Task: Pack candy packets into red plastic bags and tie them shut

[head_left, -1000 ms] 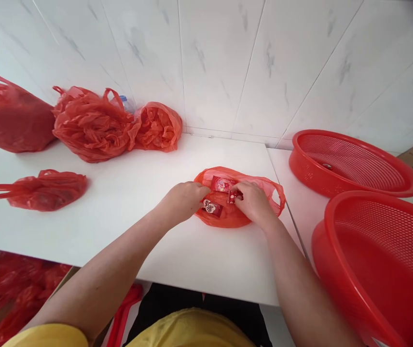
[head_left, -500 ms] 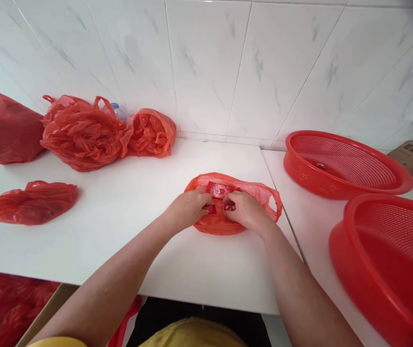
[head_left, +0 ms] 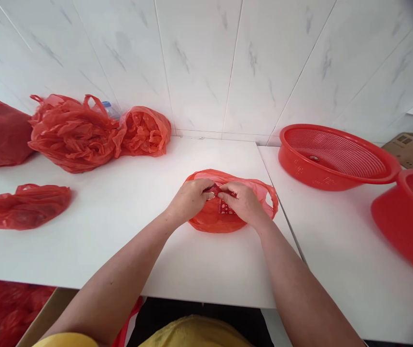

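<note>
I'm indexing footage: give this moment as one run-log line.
Left hand, right hand: pinching small dark-red packet | Underneath: open red plastic bag, white-dotted red packet inside | Rightward: round red perforated plastic basket

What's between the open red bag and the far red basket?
Head view: a dark table seam close beside the bag, then white tabletop up to the basket.

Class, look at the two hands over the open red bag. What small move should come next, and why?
Probably lower the small red packet and release it inside the red bag. The left hand seems to pinch it, the right hand meets it there, the bag's mouth is open around them, and a dotted packet lies in the bag.
</note>
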`<state>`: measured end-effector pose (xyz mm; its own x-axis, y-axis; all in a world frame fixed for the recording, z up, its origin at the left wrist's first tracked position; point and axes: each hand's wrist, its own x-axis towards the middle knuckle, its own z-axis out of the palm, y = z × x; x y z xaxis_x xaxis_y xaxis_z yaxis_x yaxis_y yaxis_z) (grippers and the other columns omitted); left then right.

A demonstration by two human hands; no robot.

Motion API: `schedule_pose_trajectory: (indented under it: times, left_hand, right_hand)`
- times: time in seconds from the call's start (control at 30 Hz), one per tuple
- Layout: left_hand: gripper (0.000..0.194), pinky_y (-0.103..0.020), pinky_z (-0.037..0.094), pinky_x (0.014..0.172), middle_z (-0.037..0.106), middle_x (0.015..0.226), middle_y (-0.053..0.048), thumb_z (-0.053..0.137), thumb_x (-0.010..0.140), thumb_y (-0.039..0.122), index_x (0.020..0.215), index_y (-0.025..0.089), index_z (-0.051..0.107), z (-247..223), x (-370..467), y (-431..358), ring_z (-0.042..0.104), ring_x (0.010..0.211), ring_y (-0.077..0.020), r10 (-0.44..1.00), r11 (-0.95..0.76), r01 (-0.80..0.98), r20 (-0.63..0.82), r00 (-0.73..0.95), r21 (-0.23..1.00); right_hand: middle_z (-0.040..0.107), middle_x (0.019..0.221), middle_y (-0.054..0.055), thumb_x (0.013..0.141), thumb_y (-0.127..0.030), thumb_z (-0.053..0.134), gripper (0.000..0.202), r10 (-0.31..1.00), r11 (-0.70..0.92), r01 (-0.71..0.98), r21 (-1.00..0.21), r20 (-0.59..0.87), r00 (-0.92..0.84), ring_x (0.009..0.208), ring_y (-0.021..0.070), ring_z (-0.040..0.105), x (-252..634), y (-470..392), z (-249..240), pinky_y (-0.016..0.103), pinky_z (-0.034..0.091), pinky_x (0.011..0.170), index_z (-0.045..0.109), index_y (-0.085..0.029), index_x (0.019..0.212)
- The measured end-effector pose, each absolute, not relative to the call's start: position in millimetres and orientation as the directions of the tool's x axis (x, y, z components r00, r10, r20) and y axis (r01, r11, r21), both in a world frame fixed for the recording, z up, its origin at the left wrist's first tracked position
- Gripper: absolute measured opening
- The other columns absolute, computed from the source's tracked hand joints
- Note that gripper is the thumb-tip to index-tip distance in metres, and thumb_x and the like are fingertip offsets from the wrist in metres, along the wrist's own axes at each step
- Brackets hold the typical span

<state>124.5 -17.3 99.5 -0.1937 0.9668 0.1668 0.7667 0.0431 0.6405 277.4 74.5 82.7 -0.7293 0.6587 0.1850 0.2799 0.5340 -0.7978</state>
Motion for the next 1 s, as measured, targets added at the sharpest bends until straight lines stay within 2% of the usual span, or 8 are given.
schedule_pose_trajectory:
  times: [0.1, 0.23, 0.33, 0.4, 0.57, 0.73, 0.83, 1.0]
  left_hand:
    - [0.016, -0.026, 0.031, 0.049, 0.050, 0.063, 0.002, 0.040, 0.081, 0.018, 0.067, 0.021, 0.046, 102, 118, -17, 0.042, 0.055, -0.0114, 0.984, 0.091, 0.841, 0.080, -0.157, 0.534]
    - [0.017, -0.026, 0.029, 0.048, 0.056, 0.067, 0.000, 0.045, 0.075, 0.011, 0.068, 0.020, 0.057, 102, 112, -13, 0.045, 0.054, -0.0123, 0.991, 0.035, 0.938, -0.135, 0.013, 0.346]
    - [0.025, -0.026, 0.032, 0.051, 0.062, 0.083, -0.004, 0.047, 0.072, 0.007, 0.085, 0.020, 0.064, 103, 114, -1, 0.052, 0.064, -0.0157, 0.998, 0.010, 0.973, -0.056, 0.003, 0.232]
    - [0.031, -0.026, 0.036, 0.055, 0.064, 0.088, -0.004, 0.047, 0.074, 0.007, 0.096, 0.021, 0.064, 103, 117, 10, 0.056, 0.070, -0.0171, 0.999, 0.039, 0.973, 0.025, -0.046, 0.227]
    - [0.018, -0.026, 0.040, 0.061, 0.067, 0.082, -0.004, 0.051, 0.078, 0.013, 0.088, 0.020, 0.065, 93, 124, 35, 0.060, 0.073, -0.0183, 0.999, 0.040, 0.983, -0.019, -0.037, 0.181]
    - [0.014, -0.027, 0.037, 0.053, 0.067, 0.073, -0.004, 0.049, 0.078, 0.016, 0.082, 0.018, 0.063, 80, 123, 40, 0.060, 0.063, -0.0185, 0.998, 0.050, 0.991, -0.041, -0.045, 0.125]
    - [0.017, -0.028, 0.036, 0.052, 0.065, 0.064, -0.004, 0.046, 0.080, 0.015, 0.075, 0.018, 0.062, 83, 120, 38, 0.057, 0.055, -0.0180, 0.997, 0.056, 0.995, -0.051, -0.052, 0.085]
    - [0.021, -0.027, 0.038, 0.055, 0.068, 0.075, -0.006, 0.045, 0.077, 0.009, 0.084, 0.018, 0.063, 98, 120, 32, 0.061, 0.066, -0.0197, 0.995, 0.096, 0.994, -0.003, -0.096, 0.044]
  right_hand:
    - [0.068, 0.095, 0.001, 0.087, -0.028, 0.049, 0.021, 0.734, 0.531, 0.358, -0.768, 0.206, -0.647, 0.084, 0.0154, 0.061, 281, 82, 82, 0.028, 0.045, 0.071, 0.067, -0.025, 0.097]
    - [0.069, 0.084, -0.002, 0.081, -0.017, 0.049, 0.021, 0.770, 0.559, 0.545, -0.625, 0.147, -0.621, 0.075, 0.0148, 0.060, 286, 91, 80, 0.027, 0.041, 0.062, 0.068, -0.024, 0.084]
    - [0.068, 0.076, -0.003, 0.079, -0.016, 0.048, 0.020, 0.741, 0.566, 0.567, -0.598, 0.067, -0.668, 0.065, 0.0134, 0.058, 289, 94, 79, 0.026, 0.037, 0.055, 0.066, -0.023, 0.075]
    - [0.068, 0.077, -0.003, 0.081, -0.018, 0.047, 0.020, 0.758, 0.541, 0.557, -0.630, 0.078, -0.647, 0.065, 0.0129, 0.059, 290, 97, 79, 0.025, 0.038, 0.056, 0.066, -0.024, 0.080]
    - [0.069, 0.085, 0.001, 0.082, -0.016, 0.046, 0.023, 0.826, 0.540, 0.654, -0.530, 0.181, -0.534, 0.078, 0.0148, 0.060, 292, 106, 75, 0.025, 0.039, 0.066, 0.066, -0.023, 0.089]
    - [0.068, 0.086, 0.004, 0.075, -0.020, 0.058, 0.011, 0.808, 0.565, 0.720, -0.403, 0.098, -0.580, 0.078, 0.0185, 0.060, 291, 110, 68, 0.027, 0.037, 0.062, 0.064, -0.020, 0.084]
    - [0.068, 0.089, 0.003, 0.073, -0.014, 0.057, 0.018, 0.818, 0.540, 0.709, -0.454, 0.083, -0.570, 0.080, 0.0177, 0.060, 290, 108, 67, 0.026, 0.038, 0.063, 0.062, -0.021, 0.088]
    - [0.067, 0.085, 0.001, 0.071, -0.011, 0.053, 0.020, 0.839, 0.519, 0.654, -0.551, 0.182, -0.512, 0.075, 0.0153, 0.059, 288, 102, 72, 0.025, 0.040, 0.062, 0.057, -0.022, 0.087]
